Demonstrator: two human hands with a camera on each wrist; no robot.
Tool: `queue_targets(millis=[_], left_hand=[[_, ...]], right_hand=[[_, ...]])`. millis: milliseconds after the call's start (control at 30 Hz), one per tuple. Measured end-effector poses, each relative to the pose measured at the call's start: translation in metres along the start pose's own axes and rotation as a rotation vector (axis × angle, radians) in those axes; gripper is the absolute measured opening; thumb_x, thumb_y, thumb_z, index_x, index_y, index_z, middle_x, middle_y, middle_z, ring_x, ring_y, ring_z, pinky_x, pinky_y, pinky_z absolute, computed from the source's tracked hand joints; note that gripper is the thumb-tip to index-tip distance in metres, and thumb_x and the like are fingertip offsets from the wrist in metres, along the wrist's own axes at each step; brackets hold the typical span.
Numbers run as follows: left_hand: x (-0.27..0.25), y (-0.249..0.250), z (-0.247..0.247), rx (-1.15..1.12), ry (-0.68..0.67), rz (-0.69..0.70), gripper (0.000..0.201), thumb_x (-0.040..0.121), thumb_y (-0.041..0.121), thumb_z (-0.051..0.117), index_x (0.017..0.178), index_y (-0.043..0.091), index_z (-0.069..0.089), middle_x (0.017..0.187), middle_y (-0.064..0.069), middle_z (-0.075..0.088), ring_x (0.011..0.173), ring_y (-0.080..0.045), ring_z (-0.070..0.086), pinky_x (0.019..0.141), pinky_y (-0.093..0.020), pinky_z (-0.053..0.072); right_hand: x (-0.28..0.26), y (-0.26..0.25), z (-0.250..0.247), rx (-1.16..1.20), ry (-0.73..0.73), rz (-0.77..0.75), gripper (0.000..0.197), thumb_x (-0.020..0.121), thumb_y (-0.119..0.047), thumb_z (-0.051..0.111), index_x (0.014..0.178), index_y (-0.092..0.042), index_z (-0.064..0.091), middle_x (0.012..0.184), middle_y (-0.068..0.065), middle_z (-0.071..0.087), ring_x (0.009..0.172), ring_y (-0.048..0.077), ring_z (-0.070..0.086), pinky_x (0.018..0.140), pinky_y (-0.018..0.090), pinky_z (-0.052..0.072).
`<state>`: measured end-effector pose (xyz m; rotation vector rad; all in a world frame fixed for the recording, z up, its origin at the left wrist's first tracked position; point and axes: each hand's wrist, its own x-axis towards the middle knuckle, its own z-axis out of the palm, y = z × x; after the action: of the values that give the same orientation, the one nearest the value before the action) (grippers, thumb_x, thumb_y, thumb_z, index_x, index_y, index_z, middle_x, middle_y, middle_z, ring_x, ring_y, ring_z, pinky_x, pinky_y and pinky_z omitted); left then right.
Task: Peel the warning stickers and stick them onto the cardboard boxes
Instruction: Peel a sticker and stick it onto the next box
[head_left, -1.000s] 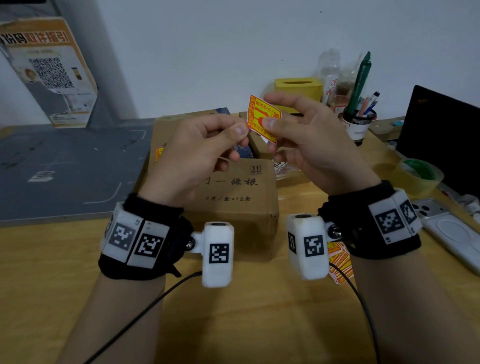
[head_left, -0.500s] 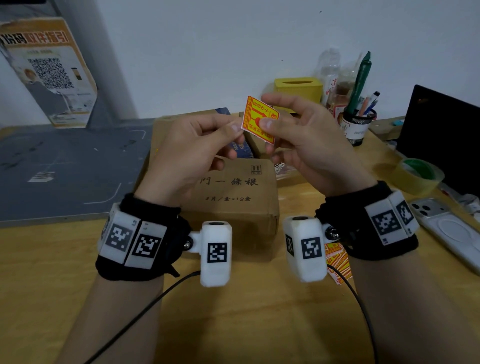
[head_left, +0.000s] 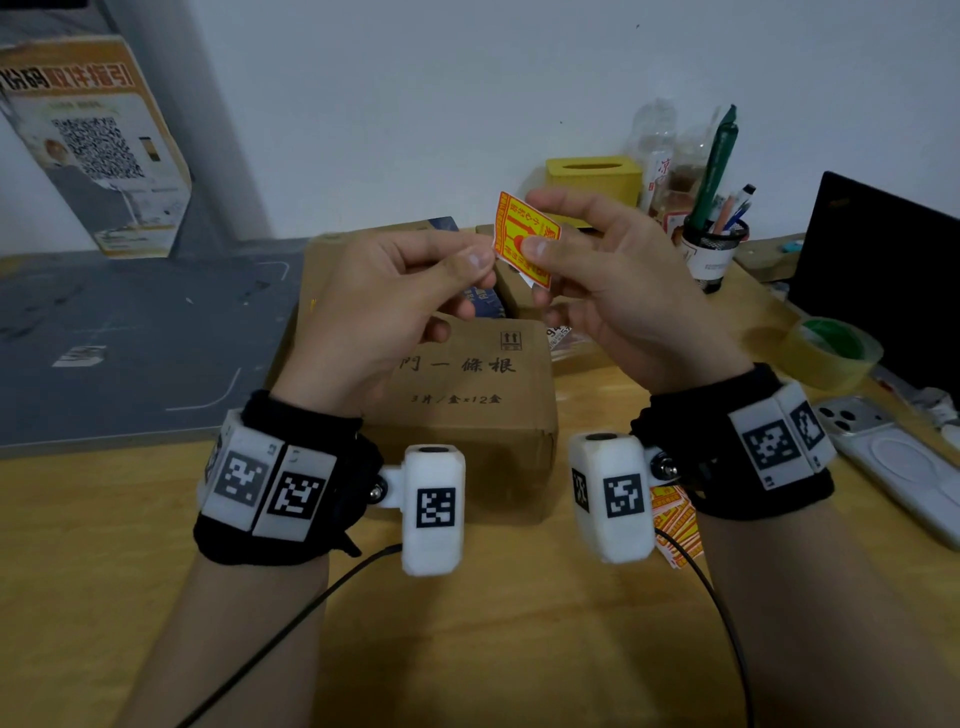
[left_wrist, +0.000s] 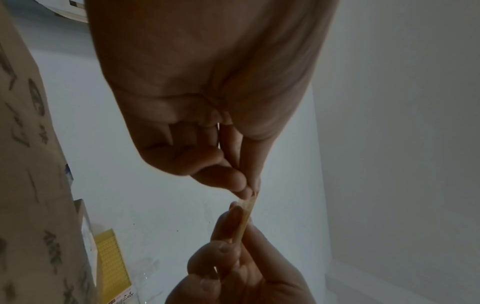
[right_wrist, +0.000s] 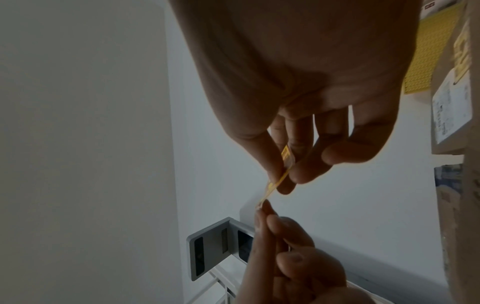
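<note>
Now both hands are pinching the warning sticker (head_left: 525, 240), left hand (head_left: 395, 306) picking its corner, right hand (head_left: 618, 291) bracing; a slipping nail could be tearing or curling it above the cardboard box (head_left: 467, 395).

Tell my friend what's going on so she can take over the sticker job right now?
Right hand: pinches the warning sticker in the air above the cardboard box.
Left hand: its grip pinches the sticker's left edge, apparently to start the peel.
More stickers lie on the table under the right wrist.
Done: a sticker picked up. I cannot tell whether its backing has come away yet.
Left: finish peeling, press it onto the box, then carry on with the others.
</note>
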<state>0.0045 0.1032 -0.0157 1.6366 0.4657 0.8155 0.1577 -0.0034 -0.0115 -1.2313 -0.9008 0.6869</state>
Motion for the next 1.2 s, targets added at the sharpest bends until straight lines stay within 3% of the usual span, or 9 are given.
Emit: queue_targets(millis=[400,567,733,867,967,1067,1200], left_hand=[[0.001,-0.002,0.002,0.013,-0.023,-0.016,0.012,0.098,0.015,0.060,0.097,0.015,0.073,0.073,0.009,0.068,0.060,-0.003,0.056,0.050,-0.018,0.041],[0.001,0.000,0.002,0.028,0.020,-0.019,0.012,0.097,0.014,0.062,0.096,0.014,0.074,0.073,0.007,0.067,0.060,-0.006,0.056,0.050,-0.019,0.040],[0.001,0.000,0.004,0.038,0.030,-0.021,0.013,0.096,0.013,0.062,0.092,0.014,0.074,0.073,0.006,0.067,0.061,-0.006,0.056,0.050,-0.019,0.040],[0.001,0.000,0.005,0.068,0.043,-0.020,0.012,0.095,0.015,0.064,0.093,0.016,0.075,0.072,0.008,0.068,0.061,-0.007,0.057,0.052,-0.020,0.041],[0.000,0.001,0.009,0.078,0.051,-0.014,0.009,0.091,0.020,0.069,0.093,0.017,0.077,0.072,0.007,0.069,0.061,-0.006,0.056,0.052,-0.020,0.041],[0.000,0.001,0.011,0.076,0.065,-0.007,0.009,0.090,0.019,0.070,0.093,0.018,0.079,0.072,0.006,0.069,0.060,-0.006,0.056,0.052,-0.019,0.041],[-0.001,0.001,0.011,0.095,0.090,-0.010,0.013,0.093,0.017,0.065,0.090,0.017,0.079,0.071,0.007,0.071,0.061,-0.004,0.056,0.053,-0.019,0.042]], right_hand=[[-0.001,0.001,0.000,-0.007,-0.003,-0.005,0.035,0.095,-0.007,0.070,0.127,-0.014,0.060,0.081,-0.001,0.075,0.062,0.017,0.059,0.058,0.034,0.046],[0.000,0.003,0.003,-0.102,0.058,-0.038,0.026,0.092,-0.009,0.075,0.105,-0.017,0.054,0.091,0.008,0.074,0.067,0.020,0.063,0.053,0.032,0.048],[-0.001,0.005,0.004,-0.260,0.043,-0.090,0.002,0.088,-0.024,0.078,0.087,-0.023,0.076,0.089,-0.003,0.073,0.079,0.015,0.065,0.062,0.036,0.055],[-0.003,0.004,0.003,-0.322,0.020,-0.098,0.011,0.088,-0.034,0.079,0.092,-0.023,0.082,0.092,-0.009,0.076,0.089,0.007,0.069,0.069,0.037,0.059],[-0.005,0.003,0.003,-0.362,0.009,-0.119,0.018,0.085,-0.035,0.082,0.093,-0.019,0.081,0.096,-0.001,0.079,0.091,0.012,0.072,0.065,0.030,0.058],[-0.005,0.003,0.004,-0.357,0.027,-0.126,0.015,0.086,-0.035,0.081,0.092,-0.020,0.082,0.095,0.002,0.080,0.094,0.020,0.075,0.064,0.030,0.058],[-0.005,0.001,0.005,-0.340,0.054,-0.132,0.011,0.091,-0.028,0.076,0.090,-0.020,0.083,0.095,0.015,0.078,0.078,0.019,0.070,0.063,0.035,0.056]])
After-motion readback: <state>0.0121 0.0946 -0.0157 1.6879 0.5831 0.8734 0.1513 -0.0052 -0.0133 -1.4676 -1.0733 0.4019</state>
